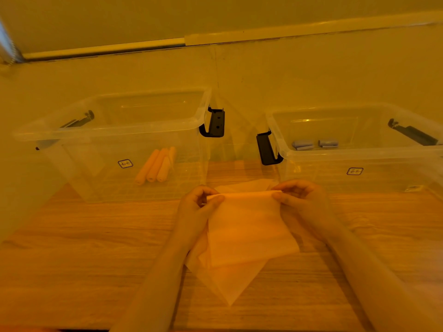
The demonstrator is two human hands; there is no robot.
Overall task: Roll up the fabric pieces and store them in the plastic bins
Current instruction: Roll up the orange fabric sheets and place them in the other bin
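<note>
A pale orange fabric piece (pixel 249 226) lies on the wooden table in front of me, on top of other flat pieces (pixel 227 281). My left hand (pixel 199 207) pinches its far left corner and my right hand (pixel 299 197) pinches its far right corner, with the far edge curled over between them. The left clear plastic bin (pixel 72 133) holds three orange fabric rolls (pixel 155 166). Two grey-blue rolls (pixel 314 144) lie in the right clear bin (pixel 359 154).
Both bins have black hinged handles (pixel 214 123) on their ends and stand side by side at the back of the table (pixel 72 259). A narrow gap separates them. Behind them runs a pale wall with a ledge (pixel 119 47).
</note>
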